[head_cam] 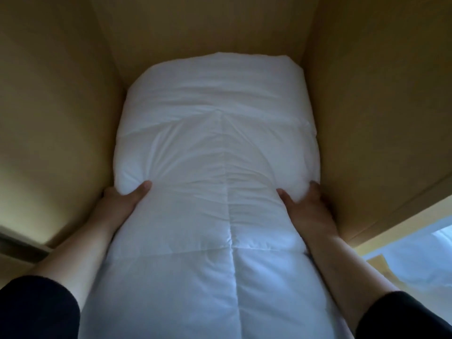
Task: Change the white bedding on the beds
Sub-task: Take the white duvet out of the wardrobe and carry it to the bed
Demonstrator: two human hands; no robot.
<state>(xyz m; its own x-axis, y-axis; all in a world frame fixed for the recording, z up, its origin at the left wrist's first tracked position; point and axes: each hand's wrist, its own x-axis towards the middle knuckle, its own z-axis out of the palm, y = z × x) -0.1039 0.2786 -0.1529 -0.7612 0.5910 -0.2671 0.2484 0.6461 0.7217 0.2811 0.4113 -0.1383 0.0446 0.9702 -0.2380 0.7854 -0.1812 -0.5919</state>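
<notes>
A thick white quilted duvet (220, 148) fills the narrow wooden bunk from front to back, puffed up and folded over at its far part. My left hand (122, 199) grips the duvet's left edge, thumb on top and fingers hidden underneath. On the other side my right hand (303, 204) grips the right edge the same way, with its thumb pressed into the fabric. Both forearms stretch forward alongside the duvet, black sleeves at the bottom corners.
Tan wooden walls (61, 118) close in on the left, right (379, 118) and back of the bunk. At the lower right, beyond the wooden frame edge (391, 223), more white bedding (420, 260) lies in brighter light.
</notes>
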